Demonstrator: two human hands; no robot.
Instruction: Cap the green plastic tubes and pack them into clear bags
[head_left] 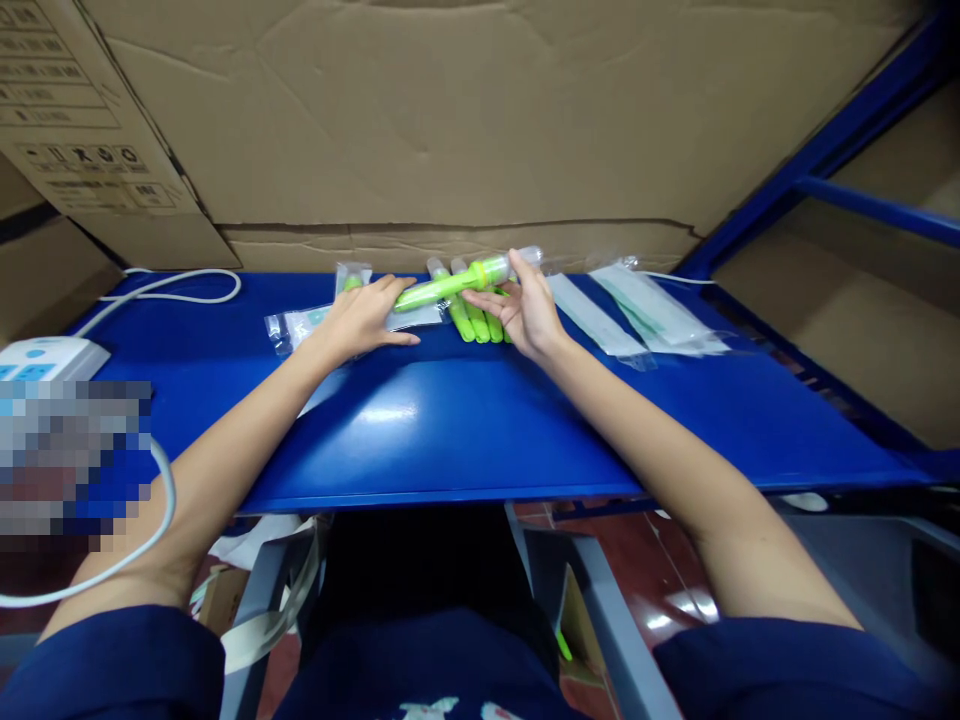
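Observation:
My right hand (525,305) grips a green pen-like tube with a clear cap (465,280), held level just above the blue shelf (480,420). My left hand (367,315) lies flat, fingers stretched out, on a clear plastic sleeve (296,325), its fingertips near the tube's green end. Several more green tubes (472,320) lie bunched on the shelf under the held one. Another small packed green piece (352,277) lies just beyond my left hand.
A stack of clear flat sleeves (645,310) lies to the right. Cardboard boxes (450,120) wall the back. A white power strip (45,358) and its cable (180,285) sit at the left. A blue rack frame (847,190) runs along the right.

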